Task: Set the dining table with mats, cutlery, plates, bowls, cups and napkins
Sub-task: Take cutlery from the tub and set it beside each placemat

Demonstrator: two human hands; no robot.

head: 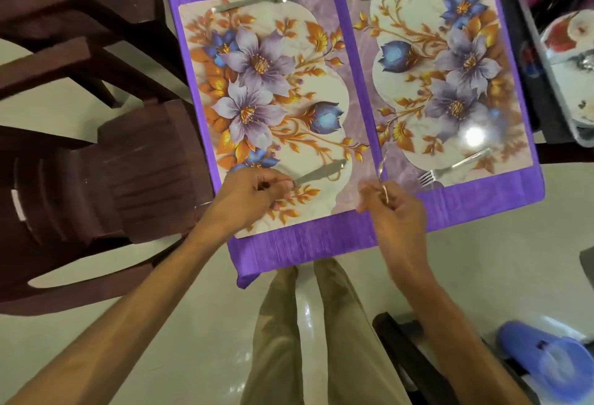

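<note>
Purple cloth covers the tabletop (466,208), and two floral mats lie side by side on it: the left mat (266,102) and the right mat (450,67). At seven o'clock on the left mat the left hand (254,199) pinches the handle of a knife (318,173) whose blade rests on the mat. Just beside it, the right hand (395,211) grips a thin, blurred piece of cutlery (382,176) upright over the gap between the mats. A fork (453,166) lies at six o'clock on the right mat. Dark wooden chairs (96,154) stand at nine o'clock.
</note>
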